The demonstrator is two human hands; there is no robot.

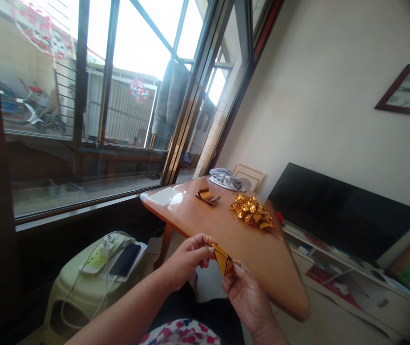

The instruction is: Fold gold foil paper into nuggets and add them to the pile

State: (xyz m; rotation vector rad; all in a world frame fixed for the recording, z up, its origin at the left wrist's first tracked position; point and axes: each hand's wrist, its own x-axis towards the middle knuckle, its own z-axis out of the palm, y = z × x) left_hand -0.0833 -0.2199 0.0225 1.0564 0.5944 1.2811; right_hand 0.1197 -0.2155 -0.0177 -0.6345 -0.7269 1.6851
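Note:
Between my two hands is a folded piece of gold foil paper [222, 260], roughly triangular with creases across it. The thumb and fingers of my left hand [198, 251] pinch its upper left end. At its lower right corner, my right hand [242, 285] grips it the same way. Both hands are above my lap, by the near edge of the wooden table [258, 258]. A heap of folded gold foil pieces [251, 212] lies on the tabletop, and to its left is a small stack of gold paper sheets [207, 196].
White paper [162, 196] and a bundle of cloth [226, 179] lie on the table's far part. At left, a pale green stool [71, 275] carries a power strip [99, 258], a phone [125, 260] and loose cables. A television [341, 215] stands at right.

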